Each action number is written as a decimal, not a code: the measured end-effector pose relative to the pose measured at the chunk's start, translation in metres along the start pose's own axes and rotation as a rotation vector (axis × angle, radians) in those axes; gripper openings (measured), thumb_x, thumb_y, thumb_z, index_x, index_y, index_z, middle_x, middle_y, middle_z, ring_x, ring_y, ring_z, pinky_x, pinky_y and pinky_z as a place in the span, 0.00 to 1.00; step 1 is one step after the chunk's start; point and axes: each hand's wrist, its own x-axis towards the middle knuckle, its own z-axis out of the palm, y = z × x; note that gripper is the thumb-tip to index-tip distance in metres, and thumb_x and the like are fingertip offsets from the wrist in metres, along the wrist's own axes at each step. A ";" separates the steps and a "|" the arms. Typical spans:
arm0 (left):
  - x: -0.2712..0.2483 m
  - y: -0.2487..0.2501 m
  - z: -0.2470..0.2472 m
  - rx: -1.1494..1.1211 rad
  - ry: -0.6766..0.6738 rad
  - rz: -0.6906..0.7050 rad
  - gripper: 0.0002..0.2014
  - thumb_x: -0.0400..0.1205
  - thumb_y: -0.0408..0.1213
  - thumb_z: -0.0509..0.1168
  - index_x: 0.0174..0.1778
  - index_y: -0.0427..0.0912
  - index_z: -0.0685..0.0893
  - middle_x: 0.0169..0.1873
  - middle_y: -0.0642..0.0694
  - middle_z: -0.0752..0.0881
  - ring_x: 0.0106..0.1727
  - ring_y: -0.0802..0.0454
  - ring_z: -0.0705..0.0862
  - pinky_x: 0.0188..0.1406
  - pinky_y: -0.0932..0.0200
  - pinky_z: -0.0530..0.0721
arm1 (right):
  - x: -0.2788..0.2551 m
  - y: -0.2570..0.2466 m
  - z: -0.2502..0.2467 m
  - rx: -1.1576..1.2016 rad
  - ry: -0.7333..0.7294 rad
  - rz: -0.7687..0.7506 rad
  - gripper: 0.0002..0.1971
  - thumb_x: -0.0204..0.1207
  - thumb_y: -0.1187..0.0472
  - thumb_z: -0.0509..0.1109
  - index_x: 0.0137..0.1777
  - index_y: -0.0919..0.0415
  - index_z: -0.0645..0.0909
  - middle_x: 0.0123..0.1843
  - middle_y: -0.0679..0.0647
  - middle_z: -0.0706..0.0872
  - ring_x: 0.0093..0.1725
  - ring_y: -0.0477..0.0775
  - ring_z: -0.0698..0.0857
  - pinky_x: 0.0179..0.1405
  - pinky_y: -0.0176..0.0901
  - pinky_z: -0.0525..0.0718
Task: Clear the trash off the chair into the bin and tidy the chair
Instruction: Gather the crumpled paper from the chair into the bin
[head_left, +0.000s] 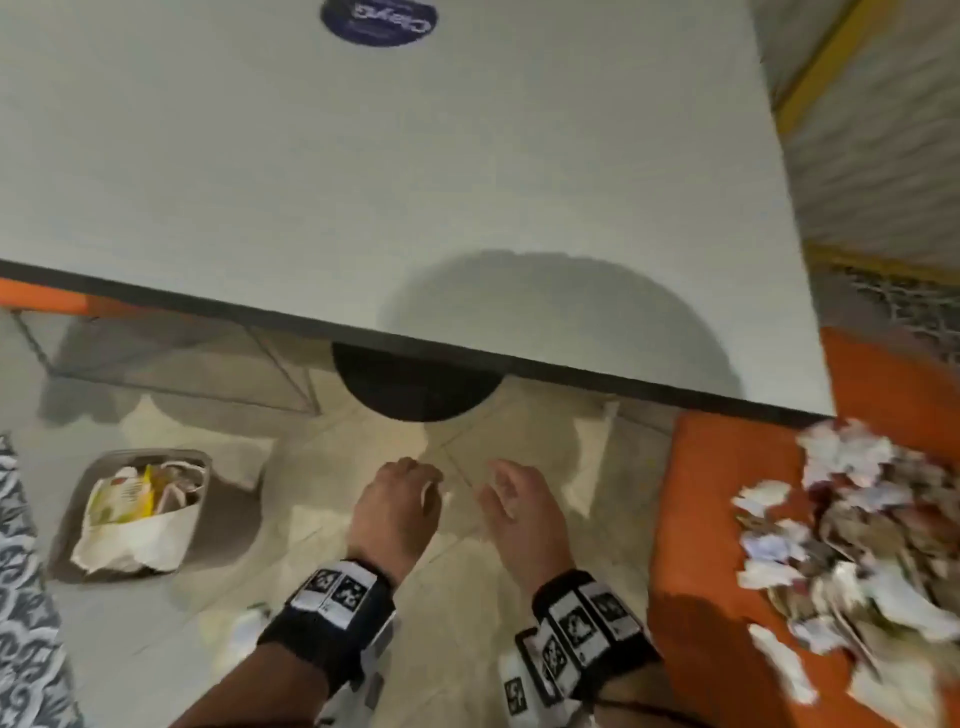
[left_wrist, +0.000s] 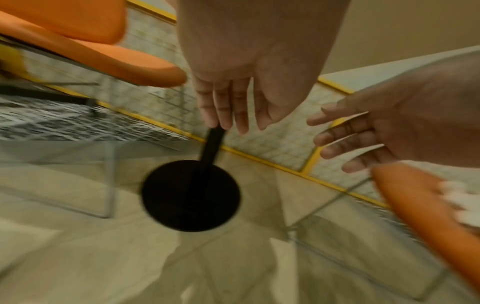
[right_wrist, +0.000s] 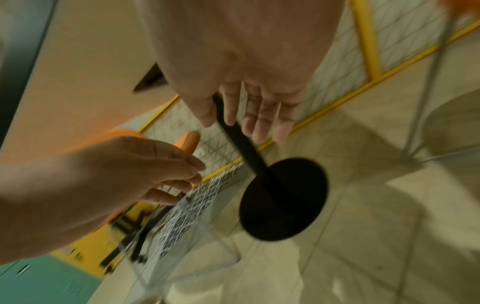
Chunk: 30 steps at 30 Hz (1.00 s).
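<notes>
An orange chair seat fills the right of the head view, covered with a heap of torn paper scraps. A grey bin stands on the floor at the left, with a white bag and yellow wrapper inside it. My left hand and right hand hang side by side over the floor between bin and chair. Both are empty with relaxed, straight fingers, as the left wrist view shows for the left hand and the right wrist view for the right hand.
A white table top stretches across ahead, its black round base on the tiled floor beneath. Another orange chair stands beyond the table. A black-and-white patterned fabric lies at the far left. A white scrap lies on the floor.
</notes>
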 end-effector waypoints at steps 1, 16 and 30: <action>-0.002 0.046 0.020 -0.053 -0.019 0.033 0.11 0.71 0.35 0.62 0.42 0.43 0.89 0.39 0.44 0.89 0.41 0.41 0.86 0.37 0.54 0.85 | -0.011 0.019 -0.041 0.012 0.072 -0.003 0.16 0.80 0.56 0.66 0.67 0.55 0.78 0.63 0.53 0.81 0.60 0.49 0.82 0.62 0.45 0.81; -0.032 0.371 0.214 0.318 -0.758 0.823 0.21 0.78 0.42 0.68 0.68 0.48 0.78 0.74 0.42 0.69 0.76 0.40 0.63 0.75 0.44 0.66 | -0.139 0.243 -0.355 0.104 0.811 0.508 0.07 0.73 0.75 0.62 0.43 0.68 0.82 0.46 0.67 0.86 0.56 0.50 0.86 0.47 0.31 0.76; 0.004 0.378 0.235 0.010 -0.668 1.042 0.21 0.80 0.57 0.56 0.63 0.51 0.81 0.52 0.50 0.86 0.49 0.52 0.86 0.51 0.54 0.86 | -0.118 0.328 -0.373 -0.136 0.275 0.799 0.40 0.69 0.43 0.74 0.79 0.52 0.63 0.82 0.56 0.61 0.80 0.58 0.61 0.76 0.51 0.64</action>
